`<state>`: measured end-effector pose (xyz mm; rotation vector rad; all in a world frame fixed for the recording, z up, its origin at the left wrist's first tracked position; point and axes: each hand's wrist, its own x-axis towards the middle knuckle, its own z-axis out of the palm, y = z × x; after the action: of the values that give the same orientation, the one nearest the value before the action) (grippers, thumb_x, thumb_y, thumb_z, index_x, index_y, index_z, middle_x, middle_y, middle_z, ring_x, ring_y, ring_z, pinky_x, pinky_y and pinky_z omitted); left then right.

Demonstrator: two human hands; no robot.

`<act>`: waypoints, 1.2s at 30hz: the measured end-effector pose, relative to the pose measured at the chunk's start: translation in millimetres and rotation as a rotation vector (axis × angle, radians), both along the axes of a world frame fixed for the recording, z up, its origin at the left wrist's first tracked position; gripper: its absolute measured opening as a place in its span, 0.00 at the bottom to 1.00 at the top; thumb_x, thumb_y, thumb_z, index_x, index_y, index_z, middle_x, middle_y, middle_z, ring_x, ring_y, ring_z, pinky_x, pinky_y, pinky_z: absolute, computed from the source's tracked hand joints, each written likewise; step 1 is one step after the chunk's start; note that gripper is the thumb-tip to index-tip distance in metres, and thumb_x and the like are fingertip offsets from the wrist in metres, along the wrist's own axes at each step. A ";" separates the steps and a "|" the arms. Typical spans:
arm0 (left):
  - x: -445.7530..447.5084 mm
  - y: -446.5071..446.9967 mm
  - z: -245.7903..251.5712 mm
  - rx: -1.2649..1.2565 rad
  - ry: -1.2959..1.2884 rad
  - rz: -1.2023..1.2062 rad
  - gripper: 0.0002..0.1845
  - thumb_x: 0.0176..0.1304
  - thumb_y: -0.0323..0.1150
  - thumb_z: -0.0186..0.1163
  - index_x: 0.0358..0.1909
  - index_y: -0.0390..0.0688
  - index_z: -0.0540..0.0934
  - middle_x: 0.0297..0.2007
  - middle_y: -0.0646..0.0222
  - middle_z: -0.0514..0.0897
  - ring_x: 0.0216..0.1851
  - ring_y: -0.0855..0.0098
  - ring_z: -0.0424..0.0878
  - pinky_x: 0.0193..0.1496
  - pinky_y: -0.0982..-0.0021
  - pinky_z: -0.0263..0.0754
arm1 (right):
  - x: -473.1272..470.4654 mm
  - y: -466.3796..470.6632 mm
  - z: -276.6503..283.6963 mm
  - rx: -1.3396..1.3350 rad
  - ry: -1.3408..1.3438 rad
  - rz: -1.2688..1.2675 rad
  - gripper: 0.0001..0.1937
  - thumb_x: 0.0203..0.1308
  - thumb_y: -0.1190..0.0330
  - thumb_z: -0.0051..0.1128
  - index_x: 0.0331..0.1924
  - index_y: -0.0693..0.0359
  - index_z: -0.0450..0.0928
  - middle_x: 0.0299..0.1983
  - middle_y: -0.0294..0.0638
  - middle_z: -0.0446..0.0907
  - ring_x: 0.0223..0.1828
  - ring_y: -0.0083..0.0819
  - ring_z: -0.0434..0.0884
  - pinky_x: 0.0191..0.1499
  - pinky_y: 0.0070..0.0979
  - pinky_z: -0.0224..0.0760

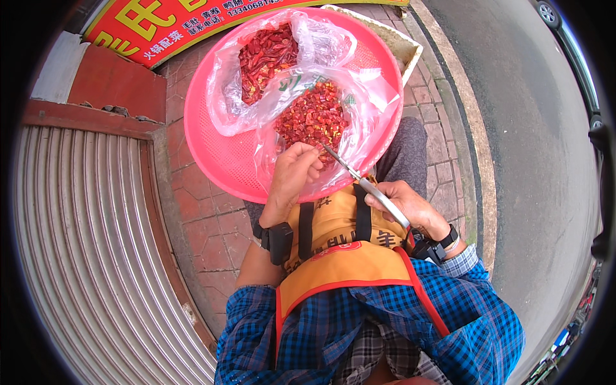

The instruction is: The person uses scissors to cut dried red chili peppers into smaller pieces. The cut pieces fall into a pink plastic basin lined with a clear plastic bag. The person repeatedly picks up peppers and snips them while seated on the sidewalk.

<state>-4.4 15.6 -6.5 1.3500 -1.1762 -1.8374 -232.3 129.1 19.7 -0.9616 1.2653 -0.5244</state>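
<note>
My right hand (403,202) grips metal scissors (385,198) by their handles, blades pointing up and left. Beside the blade tips, my left hand (299,168) pinches what looks like a dried red chili, mostly hidden by the fingers. Both hands are over the near rim of a pink perforated plastic basket (204,144). Below the blade tips, a clear plastic bag (370,103) lies open around cut chili pieces (315,113). Farther back, a second open plastic bag (224,106) holds whole dried red chilies (269,55).
The basket rests over my lap, above a yellow apron (337,269). A white foam box (409,53) stands behind it. To the left is a metal roller shutter (91,240); to the right, a curb (474,130) and road (534,144). A red signboard (192,24) bears writing.
</note>
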 end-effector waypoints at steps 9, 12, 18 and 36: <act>0.9 -0.8 0.7 -0.049 0.085 0.090 0.07 0.67 0.35 0.58 0.37 0.42 0.78 0.27 0.73 0.81 0.23 0.84 0.75 0.26 0.82 0.67 | -0.6 2.1 -0.5 -0.041 0.001 0.005 0.23 0.62 0.48 0.57 0.34 0.63 0.77 0.22 0.24 0.65 0.26 0.14 0.62 0.26 0.17 0.55; -0.1 0.6 2.8 -0.053 0.105 0.073 0.07 0.66 0.35 0.60 0.37 0.42 0.78 0.27 0.73 0.81 0.23 0.84 0.74 0.27 0.82 0.67 | -0.3 1.8 0.6 -0.039 -0.037 0.031 0.22 0.62 0.49 0.58 0.33 0.63 0.77 0.22 0.23 0.64 0.26 0.13 0.60 0.26 0.17 0.53; -2.5 1.3 2.4 -0.048 0.105 0.026 0.06 0.66 0.34 0.59 0.37 0.41 0.79 0.27 0.72 0.82 0.23 0.84 0.75 0.27 0.83 0.68 | 0.7 0.7 -0.3 -0.039 -0.067 0.044 0.21 0.62 0.49 0.59 0.31 0.62 0.76 0.22 0.23 0.63 0.25 0.13 0.59 0.26 0.16 0.52; 1.0 0.6 4.8 -0.271 -0.078 -0.128 0.07 0.67 0.32 0.58 0.36 0.38 0.78 0.25 0.76 0.77 0.25 0.85 0.73 0.30 0.81 0.70 | 0.7 1.1 -0.6 -0.021 -0.016 0.054 0.21 0.62 0.50 0.58 0.28 0.62 0.75 0.21 0.24 0.65 0.26 0.14 0.62 0.27 0.18 0.56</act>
<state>-3.4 16.1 -1.7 1.2256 -1.5221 -1.6497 -231.6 130.2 19.1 -1.0045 1.2180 -0.5033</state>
